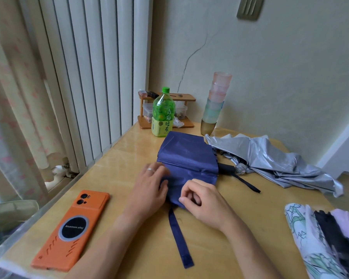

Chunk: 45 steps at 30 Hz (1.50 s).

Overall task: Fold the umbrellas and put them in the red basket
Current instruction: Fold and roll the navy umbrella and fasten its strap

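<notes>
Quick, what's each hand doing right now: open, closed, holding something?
Left hand: open, fingers pressing flat on the blue umbrella.
Right hand: closed, pinching the blue umbrella's fabric at its near edge.

Glossy wooden table (141, 150), smooth navy cloth umbrella (186, 158), shiny crinkled silver umbrella (270, 158)

Bare table (129, 156) along the left edge past the phone (73, 230); bottle (163, 113), cups (215, 103) and silver umbrella (274, 160) crowd the far right corner.
</notes>
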Motion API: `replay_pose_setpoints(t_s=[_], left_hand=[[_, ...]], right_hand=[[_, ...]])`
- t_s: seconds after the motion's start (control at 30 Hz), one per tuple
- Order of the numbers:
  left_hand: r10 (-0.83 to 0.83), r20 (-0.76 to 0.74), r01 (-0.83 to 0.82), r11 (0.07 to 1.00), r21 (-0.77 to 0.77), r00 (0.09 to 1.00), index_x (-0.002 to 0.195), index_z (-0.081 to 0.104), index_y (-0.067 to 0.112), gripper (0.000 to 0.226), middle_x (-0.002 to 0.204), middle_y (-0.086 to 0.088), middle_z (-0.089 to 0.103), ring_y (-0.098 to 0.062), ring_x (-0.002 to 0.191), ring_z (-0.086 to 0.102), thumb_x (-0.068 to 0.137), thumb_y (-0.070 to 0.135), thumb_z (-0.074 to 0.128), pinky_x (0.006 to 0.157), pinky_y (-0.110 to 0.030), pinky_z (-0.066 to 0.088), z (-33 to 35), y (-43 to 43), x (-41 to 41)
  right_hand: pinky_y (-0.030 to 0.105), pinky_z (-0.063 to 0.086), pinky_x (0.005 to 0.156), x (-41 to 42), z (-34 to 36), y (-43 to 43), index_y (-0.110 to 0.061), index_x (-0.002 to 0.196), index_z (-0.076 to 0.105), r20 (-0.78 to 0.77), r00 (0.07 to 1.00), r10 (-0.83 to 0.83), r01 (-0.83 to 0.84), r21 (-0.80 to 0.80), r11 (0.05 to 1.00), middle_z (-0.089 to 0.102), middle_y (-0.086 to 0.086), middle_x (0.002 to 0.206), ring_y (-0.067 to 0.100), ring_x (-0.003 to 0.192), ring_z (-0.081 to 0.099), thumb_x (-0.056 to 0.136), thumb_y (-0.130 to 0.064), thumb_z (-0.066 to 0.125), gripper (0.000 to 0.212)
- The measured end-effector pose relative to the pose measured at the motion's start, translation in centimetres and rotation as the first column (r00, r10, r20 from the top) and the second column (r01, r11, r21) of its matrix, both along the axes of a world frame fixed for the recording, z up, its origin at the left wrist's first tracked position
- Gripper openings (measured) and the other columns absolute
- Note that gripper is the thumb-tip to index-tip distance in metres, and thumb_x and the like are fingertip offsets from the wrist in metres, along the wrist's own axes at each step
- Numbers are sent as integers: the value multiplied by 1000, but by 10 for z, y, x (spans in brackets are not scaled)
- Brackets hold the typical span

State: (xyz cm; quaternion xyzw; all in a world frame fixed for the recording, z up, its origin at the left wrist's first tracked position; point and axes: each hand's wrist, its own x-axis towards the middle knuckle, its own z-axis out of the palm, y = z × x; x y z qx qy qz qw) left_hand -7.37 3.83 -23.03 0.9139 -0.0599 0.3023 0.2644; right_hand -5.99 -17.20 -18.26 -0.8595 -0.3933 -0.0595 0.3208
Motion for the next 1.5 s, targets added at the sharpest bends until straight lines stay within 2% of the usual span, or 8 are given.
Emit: replay_pose_setpoints(t_s=[0.1,0.27,0.47,0.6,0.87,1.0,1.23,1.5], left_hand=[[-120,-87,128,987,96,989,131,63,30,38,154,6,48,-15,150,31,100,30,41,117,-31,28,-13,-6,11],[-117,-211,128,991,39,971,143,54,35,62,161,12,37,-6,154,16,98,48,15,126,-35,14,-16,-1,17],[-122,-279,116,993,-38,952,148,49,34,48,161,14,35,-5,155,14,105,35,28,127,-38,5,-14,1,15],[-103,-286,94,995,-45,953,148,48,34,42,161,14,35,-4,155,13,109,26,38,127,-37,3,-13,1,16],[-71,-310,62,997,-39,948,148,49,36,41,161,15,35,-3,155,13,109,29,37,126,-41,3,-14,-1,17],[-63,-311,56,998,-32,948,148,49,36,41,161,15,35,-3,155,12,109,30,38,125,-41,2,-14,-1,16],[-42,-315,42,999,-7,948,147,49,36,41,161,15,36,-3,154,13,108,30,38,124,-41,4,-14,-3,17],[-36,-324,44,999,18,945,147,49,36,41,161,14,36,-4,155,13,108,30,38,123,-43,6,-14,-3,16]], right_hand=[[19,38,61,-7,2,5,-24,70,57,-31,999,42,-44,-54,998,54,-8,66,13,63,51,86,-47,72,31],[32,47,68,-28,1,26,-14,61,49,42,981,-188,188,-411,892,52,-5,54,15,63,49,73,-89,46,77],[37,48,65,-32,0,36,-9,63,45,-110,960,-256,192,-403,895,52,7,60,21,67,55,86,-35,54,36],[24,29,38,-34,14,28,-13,58,59,-754,651,-81,73,-45,996,59,7,55,14,35,40,89,-20,61,32],[15,23,29,-35,22,19,-11,72,72,-950,313,11,-208,-57,977,62,4,56,5,29,42,95,-21,59,29],[15,22,32,-34,25,12,-10,81,74,-935,343,92,-373,-46,927,63,2,58,4,30,41,98,-24,60,26],[13,36,61,-21,12,11,-30,109,71,-367,924,107,-204,-236,950,57,-4,74,5,58,48,89,-16,67,25],[13,42,68,-26,5,23,-21,85,77,-288,936,203,-258,-167,952,60,-5,84,7,73,57,85,-16,75,5]])
